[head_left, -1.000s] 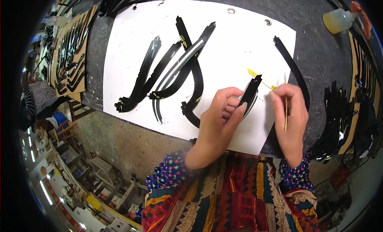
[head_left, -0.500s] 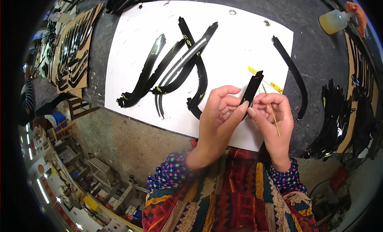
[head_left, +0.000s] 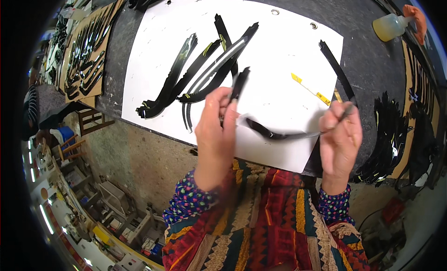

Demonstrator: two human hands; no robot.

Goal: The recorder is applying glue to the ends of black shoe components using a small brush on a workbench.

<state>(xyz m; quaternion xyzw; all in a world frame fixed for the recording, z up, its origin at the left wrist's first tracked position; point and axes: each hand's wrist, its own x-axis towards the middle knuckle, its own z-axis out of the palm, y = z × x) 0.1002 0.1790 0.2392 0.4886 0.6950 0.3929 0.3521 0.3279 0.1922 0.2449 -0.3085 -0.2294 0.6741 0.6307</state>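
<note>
My left hand is closed on a short black rubber-like strip with a notched end; its lower part is hidden behind my fingers. My right hand pinches the end of a dark, flexible band, blurred by motion. This band curves down between my two hands; whether it joins the left-hand strip, I cannot tell. A thin yellowish stick shows just above my right fingers. Below my hands lies a white sheet with several black strips crossing one another on its left part.
On the sheet lies a thin piece with yellow tags. Another black strip rests at its right edge. A pile of black strips lies to the right, a bottle of yellowish liquid at the far right, and a cardboard sheet of strips at the left.
My hands have moved apart, the left one leftward with the black strip, the right one rightward. A blurred dark band now stretches between them.
</note>
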